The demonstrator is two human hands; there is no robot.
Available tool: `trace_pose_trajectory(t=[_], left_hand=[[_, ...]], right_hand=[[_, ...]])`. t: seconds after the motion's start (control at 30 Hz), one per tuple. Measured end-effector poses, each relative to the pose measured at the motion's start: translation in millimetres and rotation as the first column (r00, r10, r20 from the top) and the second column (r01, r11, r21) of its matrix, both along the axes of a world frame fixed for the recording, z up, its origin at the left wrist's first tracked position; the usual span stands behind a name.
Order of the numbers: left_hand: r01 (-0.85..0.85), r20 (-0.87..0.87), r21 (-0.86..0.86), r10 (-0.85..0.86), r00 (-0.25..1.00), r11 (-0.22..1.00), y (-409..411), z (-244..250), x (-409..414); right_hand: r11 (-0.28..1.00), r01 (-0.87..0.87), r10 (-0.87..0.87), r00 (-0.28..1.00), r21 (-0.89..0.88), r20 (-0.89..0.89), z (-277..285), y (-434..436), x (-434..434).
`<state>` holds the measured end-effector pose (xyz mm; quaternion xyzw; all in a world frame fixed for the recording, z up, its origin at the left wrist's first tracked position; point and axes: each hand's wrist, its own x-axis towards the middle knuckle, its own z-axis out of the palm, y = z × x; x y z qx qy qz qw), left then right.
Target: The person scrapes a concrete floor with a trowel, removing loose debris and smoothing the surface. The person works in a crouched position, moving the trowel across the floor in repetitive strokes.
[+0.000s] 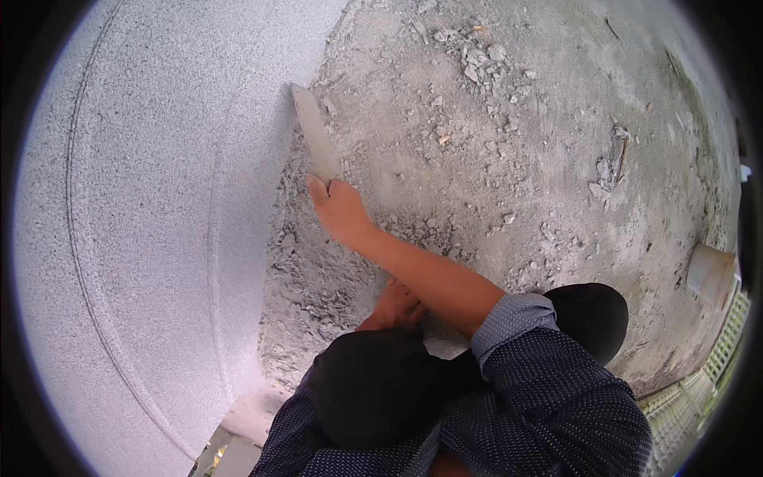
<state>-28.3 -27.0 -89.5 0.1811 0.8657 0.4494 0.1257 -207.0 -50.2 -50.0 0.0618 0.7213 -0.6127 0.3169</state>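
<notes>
My right hand (343, 210) grips the near end of a long, flat grey strip (317, 134), perhaps a scraper blade or thin slat; its material is unclear. The strip's far end lies at the foot of a speckled grey-white wall (161, 197), where it meets rough ground (411, 185). Under my right forearm, just past my black-clad left knee (369, 387), shows what looks like my left hand (396, 307). It is low by the ground and partly covered, so its hold cannot be made out.
Broken mortar or concrete chips (477, 62) lie scattered ahead, and loose grey rubble (316, 292) runs along the wall's base. A pale bucket-like container (710, 273) stands at far right, near a light lattice (727, 334). My right knee (587, 319) juts forward.
</notes>
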Motion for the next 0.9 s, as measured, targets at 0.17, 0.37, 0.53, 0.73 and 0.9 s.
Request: trace_pose_trajectory(t=[0.17,0.37,0.53,0.73,0.9], left_hand=[[-0.029,-0.025,0.047,0.031,0.999,0.998,1.2,-4.5,-4.2],[0.01,-0.036,0.063,-0.008,0.999,0.998,5.3,-3.7,-6.3],[-0.008,-0.033,0.065,0.01,0.999,0.998,3.2,-8.8,-7.8],[-0.056,0.035,0.092,0.053,0.998,0.994,2.8,-10.9,9.2],[-0.052,0.029,0.09,0.05,0.998,0.995,-1.2,-7.1,4.8]], right_hand=[[0.954,-0.027,-0.097,0.915,-0.3,-0.391,74.7,-16.6,-2.2],[0.999,0.0,-0.007,0.99,-0.055,-0.142,-23.9,-0.7,6.2],[0.987,0.083,-0.068,0.991,0.135,-0.116,-47.6,-10.5,27.8],[0.991,0.131,-0.131,0.991,-0.014,-0.017,-4.5,-18.0,28.9],[0.925,0.122,-0.25,0.91,-0.361,-0.331,60.5,-14.5,11.3]])
